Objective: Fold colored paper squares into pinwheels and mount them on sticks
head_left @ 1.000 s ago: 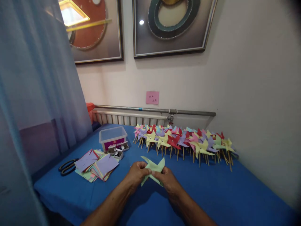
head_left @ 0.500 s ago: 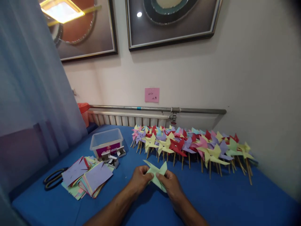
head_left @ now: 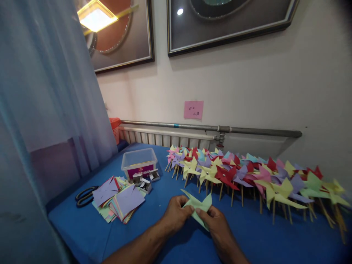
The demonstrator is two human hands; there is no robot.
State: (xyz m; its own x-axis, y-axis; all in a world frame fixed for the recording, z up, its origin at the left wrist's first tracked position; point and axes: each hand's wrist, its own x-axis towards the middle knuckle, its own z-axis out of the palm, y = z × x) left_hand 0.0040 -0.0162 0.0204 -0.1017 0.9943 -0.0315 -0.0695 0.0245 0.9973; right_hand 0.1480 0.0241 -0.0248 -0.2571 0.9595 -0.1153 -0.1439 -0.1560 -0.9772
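Both my hands pinch a light green paper pinwheel (head_left: pixel 198 207) just above the blue table (head_left: pixel 258 238). My left hand (head_left: pixel 176 214) grips its left side and my right hand (head_left: pixel 214 223) holds its lower right, with the thumbs meeting near the paper's centre. The folded points stick up and out between my fingers. Beyond my hands, a long row of finished pinwheels on wooden sticks (head_left: pixel 247 176) in yellow, red, purple, pink and green lies along the wall.
A stack of cut coloured paper squares (head_left: pixel 121 200) lies to the left, with black scissors (head_left: pixel 85 196) beyond it. A clear plastic box (head_left: pixel 139 161) and small metal boxes (head_left: pixel 144 179) stand behind the stack. A curtain (head_left: pixel 41 110) hangs at the left edge.
The view has swung, so the table's things sit further right and lower. My hands keep hold of the green pinwheel, with only small finger shifts.
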